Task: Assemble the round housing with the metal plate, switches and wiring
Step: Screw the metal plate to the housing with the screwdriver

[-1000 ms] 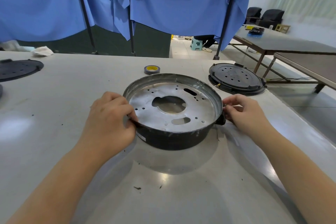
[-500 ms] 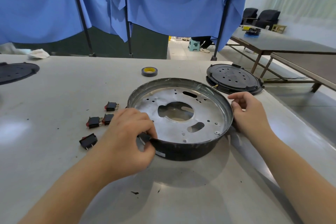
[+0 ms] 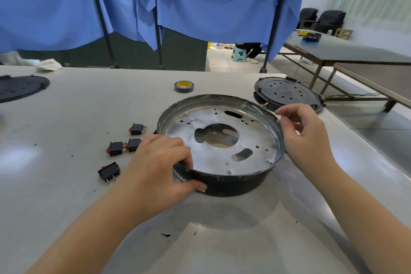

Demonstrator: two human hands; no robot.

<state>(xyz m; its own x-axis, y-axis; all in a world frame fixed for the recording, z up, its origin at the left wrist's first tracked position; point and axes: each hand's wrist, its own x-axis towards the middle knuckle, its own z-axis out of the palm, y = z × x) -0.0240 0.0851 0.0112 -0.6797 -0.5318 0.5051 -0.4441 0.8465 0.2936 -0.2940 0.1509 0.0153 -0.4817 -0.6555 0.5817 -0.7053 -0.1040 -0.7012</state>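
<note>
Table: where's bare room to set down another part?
Bare table between the tape roll and the far-left black disc, and the near edge in front of the housing, between the forearms. Crowded: four switches left of the housing, black lid at its right.

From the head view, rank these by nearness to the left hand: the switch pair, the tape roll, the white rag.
1. Switch pair, just beside the left hand, on its left.
2. Tape roll, farther back, mid-table.
3. White rag, at the far left table edge.
</note>
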